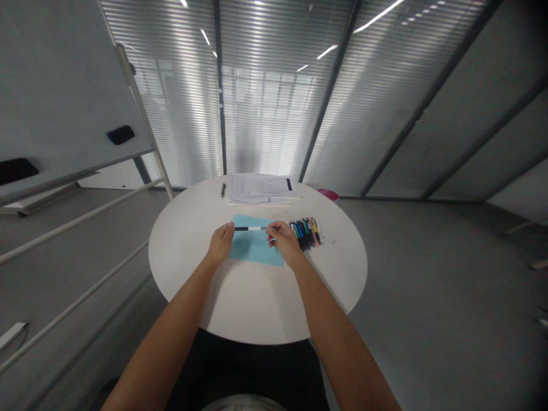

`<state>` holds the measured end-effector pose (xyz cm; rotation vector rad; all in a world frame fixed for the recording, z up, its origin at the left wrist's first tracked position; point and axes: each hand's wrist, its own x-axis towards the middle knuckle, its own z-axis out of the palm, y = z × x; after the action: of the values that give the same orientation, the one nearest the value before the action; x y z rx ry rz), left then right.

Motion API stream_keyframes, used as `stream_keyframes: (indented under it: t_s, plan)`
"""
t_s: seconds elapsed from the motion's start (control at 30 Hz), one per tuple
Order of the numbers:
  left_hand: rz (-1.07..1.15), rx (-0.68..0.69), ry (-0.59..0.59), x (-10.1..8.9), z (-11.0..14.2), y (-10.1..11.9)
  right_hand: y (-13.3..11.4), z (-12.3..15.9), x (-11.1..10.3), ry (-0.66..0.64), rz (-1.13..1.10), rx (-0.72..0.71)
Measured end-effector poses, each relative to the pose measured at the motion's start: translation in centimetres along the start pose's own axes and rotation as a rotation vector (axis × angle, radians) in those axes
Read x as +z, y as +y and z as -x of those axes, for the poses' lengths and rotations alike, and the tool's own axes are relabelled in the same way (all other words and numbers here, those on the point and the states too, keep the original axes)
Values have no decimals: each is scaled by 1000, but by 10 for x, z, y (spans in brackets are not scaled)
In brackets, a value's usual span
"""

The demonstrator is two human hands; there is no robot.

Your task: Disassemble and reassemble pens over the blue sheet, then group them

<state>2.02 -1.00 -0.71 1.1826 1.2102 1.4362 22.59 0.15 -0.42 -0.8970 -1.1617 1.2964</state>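
A dark-and-white pen (250, 229) is held level between my two hands, above a light blue sheet (256, 254). My left hand (222, 241) pinches its dark end. My right hand (283, 242) has its fingers closed on the other end, where a thin part shows near the fingertips. The blue sheet lies on the round white table (252, 311). Just right of my right hand lies a row of several pens and markers (306, 233) in black, blue, green, pink and yellow.
A stack of printed papers (259, 187) lies at the table's far side, with a dark pen (223, 190) left of it. Small dark bits are scattered right of the marker row. A whiteboard on a white frame (141, 108) stands at left. Behind are glass panels with blinds (265, 114).
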Motion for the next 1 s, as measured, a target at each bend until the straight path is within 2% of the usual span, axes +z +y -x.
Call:
stream_keyframes:
  t_s: [0.1, 0.37, 0.57, 0.7, 0.87, 1.0]
  plan:
    - [-96, 76, -26, 1, 1, 2, -2, 0, 0, 14, -1, 28]
    - [-129, 81, -3, 3, 3, 4, -1, -1, -1, 64, 24, 79]
    - [-341, 180, 15, 3, 3, 4, -5, 0, -1, 73, -42, 18]
    - [-423, 225, -9, 2, 2, 1, -2, -2, -2, 107, -71, 60]
    - [-431, 253, -1, 0, 1, -2, 2, -1, 1, 77, 69, 169]
    - [-436, 252, 10, 0, 0, -3, 3, 0, 2, 46, 91, 129]
